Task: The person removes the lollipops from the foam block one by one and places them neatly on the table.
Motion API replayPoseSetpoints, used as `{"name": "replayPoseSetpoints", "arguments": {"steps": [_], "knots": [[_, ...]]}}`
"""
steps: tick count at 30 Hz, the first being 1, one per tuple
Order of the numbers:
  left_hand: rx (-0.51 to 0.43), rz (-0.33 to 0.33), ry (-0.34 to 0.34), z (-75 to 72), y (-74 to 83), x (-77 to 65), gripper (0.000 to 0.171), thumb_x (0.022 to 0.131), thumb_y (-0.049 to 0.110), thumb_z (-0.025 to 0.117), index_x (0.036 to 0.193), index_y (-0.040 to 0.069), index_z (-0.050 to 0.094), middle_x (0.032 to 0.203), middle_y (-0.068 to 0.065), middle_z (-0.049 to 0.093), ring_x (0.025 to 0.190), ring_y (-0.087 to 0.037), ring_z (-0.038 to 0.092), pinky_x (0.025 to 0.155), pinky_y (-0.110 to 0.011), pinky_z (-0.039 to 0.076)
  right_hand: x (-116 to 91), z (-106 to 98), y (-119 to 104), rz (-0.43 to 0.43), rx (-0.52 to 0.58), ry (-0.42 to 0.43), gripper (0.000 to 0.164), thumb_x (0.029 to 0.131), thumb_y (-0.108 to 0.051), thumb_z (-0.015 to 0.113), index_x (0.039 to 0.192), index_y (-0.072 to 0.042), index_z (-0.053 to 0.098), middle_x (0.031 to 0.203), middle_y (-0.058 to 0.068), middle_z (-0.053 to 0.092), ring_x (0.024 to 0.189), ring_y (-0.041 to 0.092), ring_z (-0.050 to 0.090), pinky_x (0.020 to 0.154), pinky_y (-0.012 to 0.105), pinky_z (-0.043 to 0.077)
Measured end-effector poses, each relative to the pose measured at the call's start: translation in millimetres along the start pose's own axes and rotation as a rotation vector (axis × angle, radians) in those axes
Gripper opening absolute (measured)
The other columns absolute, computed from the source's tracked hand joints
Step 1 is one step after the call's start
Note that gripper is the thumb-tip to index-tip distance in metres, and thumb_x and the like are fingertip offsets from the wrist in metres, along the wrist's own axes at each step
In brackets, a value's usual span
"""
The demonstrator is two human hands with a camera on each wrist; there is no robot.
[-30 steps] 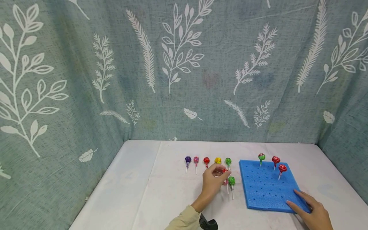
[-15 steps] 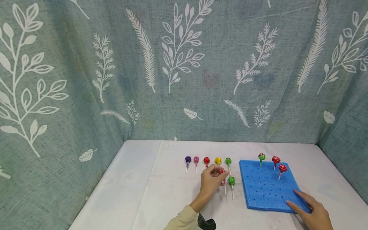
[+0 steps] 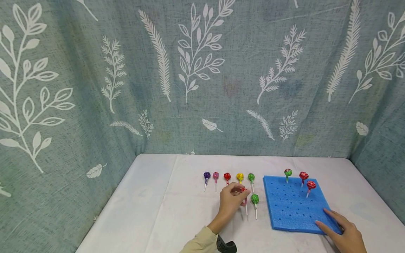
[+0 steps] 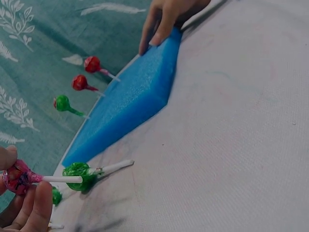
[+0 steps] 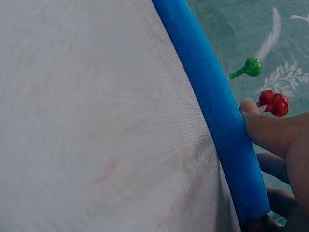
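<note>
We pinch a pink lollipop (image 4: 21,177) in our left hand (image 3: 229,202); our right hand (image 3: 346,232), thumb and fingers apart, touches the blue block (image 3: 292,220) at its near right corner.

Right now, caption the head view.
Left hand pinches a pink-wrapped lollipop; right hand grips a blue foam board stuck with three lollipops.

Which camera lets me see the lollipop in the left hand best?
The left wrist view. The lollipop is close up there, with its pink wrapper and white stick showing. In the head view it looks small, and the left hand hides part of it. The right wrist view doesn't show it.
</note>
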State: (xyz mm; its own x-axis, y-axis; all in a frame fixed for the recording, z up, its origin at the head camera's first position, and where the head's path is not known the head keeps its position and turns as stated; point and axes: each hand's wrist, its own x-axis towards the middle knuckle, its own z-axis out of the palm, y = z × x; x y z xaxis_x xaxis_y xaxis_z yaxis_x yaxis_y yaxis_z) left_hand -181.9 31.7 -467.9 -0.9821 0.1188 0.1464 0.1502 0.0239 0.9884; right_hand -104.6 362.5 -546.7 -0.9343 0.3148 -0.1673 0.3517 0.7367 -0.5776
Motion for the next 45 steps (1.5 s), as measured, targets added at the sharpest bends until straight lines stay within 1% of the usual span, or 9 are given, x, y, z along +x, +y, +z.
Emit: {"name": "replayPoseSetpoints", "arguments": {"steps": [3,6,12,15,19,22,27,35,45], "knots": [[0.012,-0.009,-0.004,-1.2,-1.4,-0.2,0.017,0.081,0.003,0.072,0.093,-0.005,0.064,0.083,-0.018,0.063,0.07,-0.036,0.063,0.06,-0.048,0.054,-0.9,0.1,-1.8,0.0,-0.003,-0.002,0.099,0.08,-0.066,0.059,0.14,0.008,0.032,0.14,0.04,0.023,0.125,0.058,0.022,0.094,0.069,0.027],[0.023,-0.021,-0.006,-1.5,-9.2,2.6,0.016,0.081,0.003,0.072,0.093,-0.004,0.064,0.083,-0.018,0.064,0.07,-0.037,0.063,0.059,-0.047,0.054,-2.2,-0.5,-4.2,-0.002,-0.004,-0.009,0.097,0.081,-0.064,0.059,0.139,0.009,0.032,0.139,0.04,0.023,0.125,0.059,0.022,0.095,0.069,0.027],[0.037,-0.032,-0.006,-1.4,-37.9,12.8,0.022,0.08,0.006,0.074,0.097,-0.005,0.065,0.082,-0.012,0.066,0.065,-0.03,0.065,0.054,-0.04,0.055,-2.9,-1.1,-5.9,0.0,-0.009,-0.016,0.098,0.081,-0.065,0.059,0.14,0.009,0.032,0.139,0.04,0.022,0.125,0.059,0.022,0.095,0.069,0.027],[0.047,-0.038,-0.019,-2.2,-45.1,15.4,0.026,0.079,0.009,0.076,0.098,-0.005,0.066,0.08,-0.008,0.065,0.06,-0.025,0.064,0.053,-0.039,0.055,-1.4,-0.8,-3.3,0.022,-0.015,-0.018,0.101,0.079,-0.068,0.058,0.14,0.008,0.031,0.139,0.04,0.022,0.125,0.058,0.022,0.095,0.069,0.027],[0.061,-0.059,-0.045,-2.2,-48.2,16.6,0.026,0.078,0.008,0.077,0.099,-0.003,0.067,0.078,-0.005,0.065,0.055,-0.018,0.063,0.053,-0.038,0.055,0.8,-0.6,2.4,0.042,-0.018,-0.027,0.103,0.078,-0.071,0.056,0.141,0.007,0.03,0.14,0.039,0.021,0.125,0.058,0.021,0.096,0.069,0.026],[0.088,-0.072,-0.049,-2.4,-49.5,16.8,0.024,0.077,0.004,0.076,0.098,-0.003,0.067,0.075,-0.004,0.064,0.053,-0.012,0.06,0.05,-0.032,0.055,1.4,0.4,5.1,0.047,-0.018,-0.03,0.104,0.078,-0.071,0.055,0.141,0.007,0.03,0.14,0.039,0.022,0.125,0.058,0.021,0.095,0.069,0.026],[0.161,-0.069,-0.029,-3.9,-53.2,16.7,0.023,0.075,0.001,0.077,0.095,-0.002,0.067,0.072,-0.001,0.06,0.051,-0.006,0.056,0.047,-0.024,0.051,1.4,1.4,3.6,0.044,-0.02,-0.014,0.103,0.078,-0.071,0.056,0.141,0.007,0.032,0.14,0.039,0.022,0.125,0.058,0.022,0.096,0.069,0.027],[0.19,-0.1,-0.046,-3.3,-60.3,17.2,0.023,0.073,-0.001,0.078,0.094,-0.001,0.067,0.072,-0.003,0.058,0.046,-0.011,0.058,0.041,-0.029,0.051,1.2,1.3,1.7,0.027,0.002,0.009,0.102,0.078,-0.07,0.057,0.141,0.006,0.032,0.14,0.039,0.023,0.125,0.058,0.022,0.097,0.068,0.027],[0.17,-0.058,-0.044,0.6,-70.1,16.6,0.025,0.075,-0.001,0.076,0.098,-0.004,0.066,0.074,-0.003,0.059,0.043,-0.014,0.059,0.039,-0.028,0.049,-1.6,1.0,-1.7,0.037,0.033,0.005,0.102,0.078,-0.069,0.058,0.143,0.005,0.03,0.141,0.039,0.022,0.126,0.057,0.021,0.096,0.068,0.027]]}}
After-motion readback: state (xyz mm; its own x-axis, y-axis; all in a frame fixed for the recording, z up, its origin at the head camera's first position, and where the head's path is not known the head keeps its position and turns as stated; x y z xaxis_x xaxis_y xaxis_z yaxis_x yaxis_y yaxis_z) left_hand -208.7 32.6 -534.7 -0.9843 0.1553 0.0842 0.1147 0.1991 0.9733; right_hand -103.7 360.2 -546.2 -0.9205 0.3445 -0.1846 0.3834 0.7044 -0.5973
